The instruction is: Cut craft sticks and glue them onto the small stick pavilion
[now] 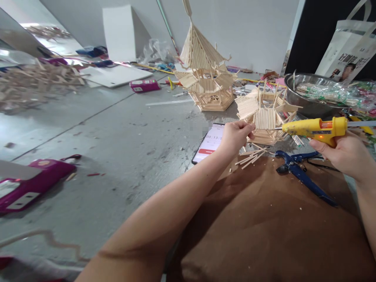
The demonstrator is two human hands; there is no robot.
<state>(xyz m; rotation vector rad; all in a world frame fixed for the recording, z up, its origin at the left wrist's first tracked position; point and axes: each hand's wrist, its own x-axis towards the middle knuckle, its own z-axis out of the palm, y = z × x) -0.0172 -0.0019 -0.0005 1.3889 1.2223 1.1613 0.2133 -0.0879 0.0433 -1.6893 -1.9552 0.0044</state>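
My right hand is wrapped round the handle of a yellow glue gun, its nozzle pointing left at the front of a small stick-built structure. At that structure's left front side, my left hand is closed in a pinch; what lies between its fingertips is too small to make out. A phone showing a timer lies partly behind my left wrist. Loose sticks are scattered just below the structure, and blue cutters rest on the brown sheet.
A taller stick tower stands behind, left of the small structure. At the right back is a metal bowl of wrapped sticks. Purple power strips lie on the floor to the left, with a stick pile farther back.
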